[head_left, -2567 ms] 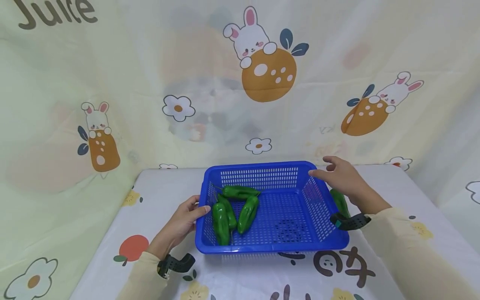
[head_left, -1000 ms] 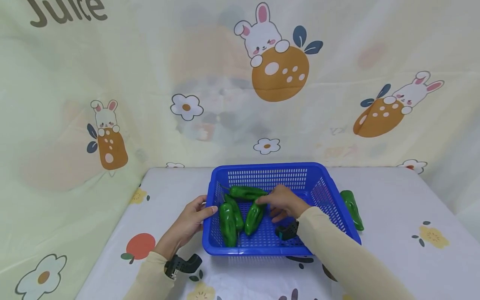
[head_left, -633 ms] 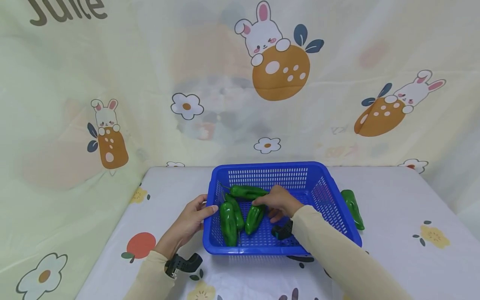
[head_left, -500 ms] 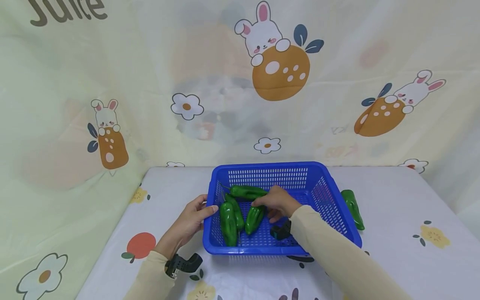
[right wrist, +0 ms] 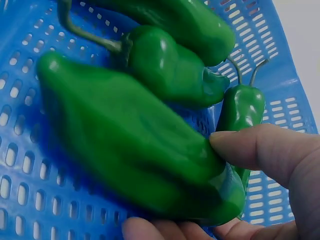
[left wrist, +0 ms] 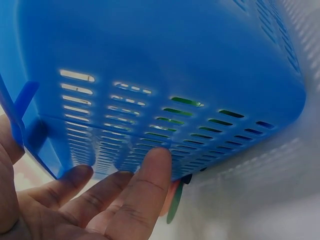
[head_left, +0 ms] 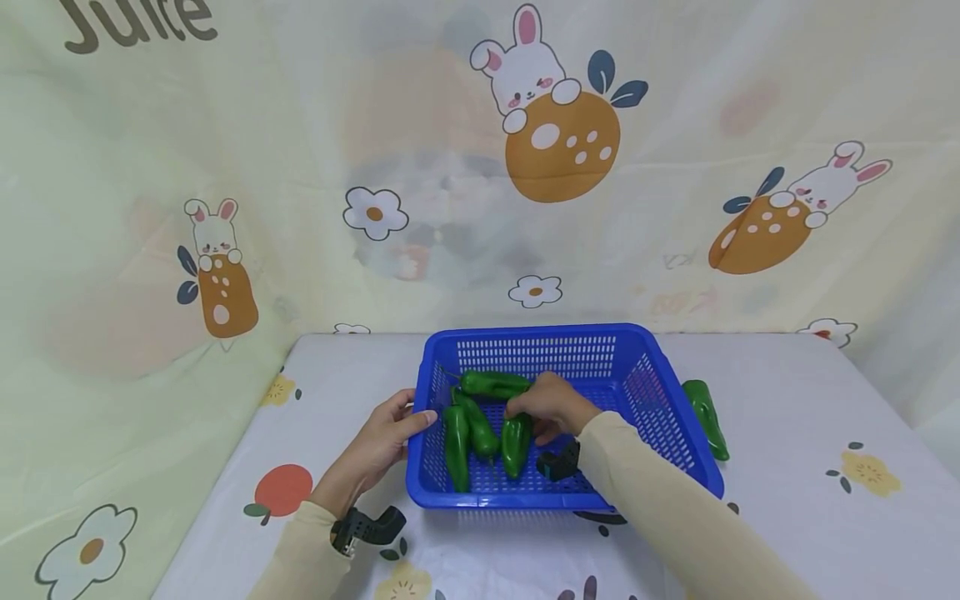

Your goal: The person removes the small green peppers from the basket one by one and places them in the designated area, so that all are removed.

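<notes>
A blue plastic basket (head_left: 525, 502) with slotted walls stands on the table. My left hand (head_left: 384, 435) grips its left rim, thumb over the top edge; in the left wrist view the fingers (left wrist: 155, 172) lie against the outer wall. Inside the basket my right hand (head_left: 551, 404) holds a green pepper (head_left: 515, 446), pinched between thumb and fingers near one end, as the right wrist view shows with that pepper (right wrist: 130, 140) up close. To its left lie two more peppers, one in the middle (head_left: 476, 427) and one by the wall (head_left: 456, 450). Another pepper (head_left: 491, 383) lies across the back.
One more green pepper (head_left: 705, 419) lies on the table outside the basket, just right of its wall. A patterned cloth (head_left: 810, 400) covers the tabletop, and a printed curtain (head_left: 442, 275) hangs behind it.
My right hand has come from the basket's right rim down to the pepper. Over the last half second that pepper has turned more upright, and the two left ones have shifted. The left hand keeps its grip.
</notes>
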A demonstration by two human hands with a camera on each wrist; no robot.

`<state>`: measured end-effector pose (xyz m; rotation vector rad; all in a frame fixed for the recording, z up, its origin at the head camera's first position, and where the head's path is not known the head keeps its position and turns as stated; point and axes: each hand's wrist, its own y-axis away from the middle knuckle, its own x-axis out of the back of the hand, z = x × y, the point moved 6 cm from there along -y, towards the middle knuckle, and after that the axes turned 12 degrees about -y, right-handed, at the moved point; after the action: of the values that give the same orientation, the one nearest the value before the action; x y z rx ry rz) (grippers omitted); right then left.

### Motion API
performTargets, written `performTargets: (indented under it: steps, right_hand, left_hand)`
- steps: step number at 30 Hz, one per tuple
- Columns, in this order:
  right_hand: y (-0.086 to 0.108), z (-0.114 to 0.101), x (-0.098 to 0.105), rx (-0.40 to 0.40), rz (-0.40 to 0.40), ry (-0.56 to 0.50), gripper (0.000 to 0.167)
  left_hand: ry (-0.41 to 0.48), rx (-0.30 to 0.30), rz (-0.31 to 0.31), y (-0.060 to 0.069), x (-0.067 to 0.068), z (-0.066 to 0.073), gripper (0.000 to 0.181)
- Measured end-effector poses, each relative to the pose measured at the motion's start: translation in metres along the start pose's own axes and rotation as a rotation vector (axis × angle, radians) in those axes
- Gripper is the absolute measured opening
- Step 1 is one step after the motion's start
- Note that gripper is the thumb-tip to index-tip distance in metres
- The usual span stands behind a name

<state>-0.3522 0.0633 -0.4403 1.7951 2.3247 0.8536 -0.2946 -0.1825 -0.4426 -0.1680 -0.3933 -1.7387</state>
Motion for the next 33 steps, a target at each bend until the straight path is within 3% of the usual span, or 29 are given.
performTargets:
  steps: [5,11,33]
  right_hand:
    - [-0.001,0.0,0.001,0.007,0.011,0.03,0.029]
    - [0.0,-0.001,-0.001,0.031,0.001,0.036,0.014]
    - [0.007,-0.01,0.009,0.066,-0.043,-0.035,0.025]
  left_hand:
    - [-0.001,0.003,0.006,-0.001,0.0,-0.001,0.05]
    - [0.009,0.001,-0.006,-0.001,0.0,0.0,0.049]
    - [-0.004,-0.003,-0.001,0.0,0.0,0.0,0.052]
